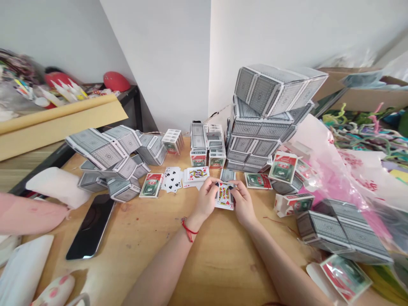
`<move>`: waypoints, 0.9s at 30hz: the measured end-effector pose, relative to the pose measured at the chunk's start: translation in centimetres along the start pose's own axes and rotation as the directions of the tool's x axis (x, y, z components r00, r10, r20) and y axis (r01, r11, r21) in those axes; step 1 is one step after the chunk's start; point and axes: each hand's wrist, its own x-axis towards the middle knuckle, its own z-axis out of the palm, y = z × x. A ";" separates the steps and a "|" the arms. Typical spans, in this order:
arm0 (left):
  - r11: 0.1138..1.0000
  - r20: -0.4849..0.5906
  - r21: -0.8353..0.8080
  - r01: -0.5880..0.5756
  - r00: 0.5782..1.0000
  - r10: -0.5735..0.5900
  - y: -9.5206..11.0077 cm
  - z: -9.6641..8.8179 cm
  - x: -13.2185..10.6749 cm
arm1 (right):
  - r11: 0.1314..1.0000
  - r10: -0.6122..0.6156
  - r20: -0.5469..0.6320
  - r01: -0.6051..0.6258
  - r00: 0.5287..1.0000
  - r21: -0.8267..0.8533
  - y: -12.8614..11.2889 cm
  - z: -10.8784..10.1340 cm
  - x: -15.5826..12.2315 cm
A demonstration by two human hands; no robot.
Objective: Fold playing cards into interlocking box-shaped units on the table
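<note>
My left hand (206, 200) and my right hand (242, 202) meet at the middle of the wooden table (216, 259), both closed on a small stack of playing cards (224, 196) with a face card showing. A red string bracelet (188, 229) circles my left wrist. Just beyond my hands lie loose face-up cards (172, 177), another stack topped by a face card (197, 173) and a face-down card (227, 174). Small red and green card boxes (152, 185) lie to either side.
Wrapped bundles of card packs are heaped at the left (108, 157) and stacked high at the back right (270, 110), with more at the right (344, 231). A black phone (92, 227) lies at left. Pink plastic wrapping (331, 178) and a cardboard box (360, 91) fill the right.
</note>
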 end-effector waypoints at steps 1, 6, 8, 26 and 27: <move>1.000 0.001 0.008 -0.008 1.000 0.008 0.0 0.0 0.0 | 1.000 0.000 -0.003 0.000 1.000 0.004 0.0 0.0 0.0; 1.000 -0.005 0.010 -0.018 1.000 0.018 -0.2 0.0 0.0 | 0.998 0.031 -0.002 -0.031 1.000 0.052 0.1 -0.1 0.1; 1.000 -0.015 0.000 -0.001 1.000 0.001 -0.2 0.0 0.0 | 0.996 0.047 0.000 -0.047 0.999 0.074 -0.1 0.0 0.1; 0.995 0.015 -0.100 0.011 1.000 -0.009 0.3 -1.4 0.1 | 0.818 0.308 0.489 -0.490 0.816 0.302 -1.0 -0.3 -0.1; 0.995 0.041 -0.098 0.016 0.999 -0.012 0.3 -1.6 0.1 | 0.809 0.347 0.534 -0.534 0.771 0.245 -1.0 -0.3 -0.2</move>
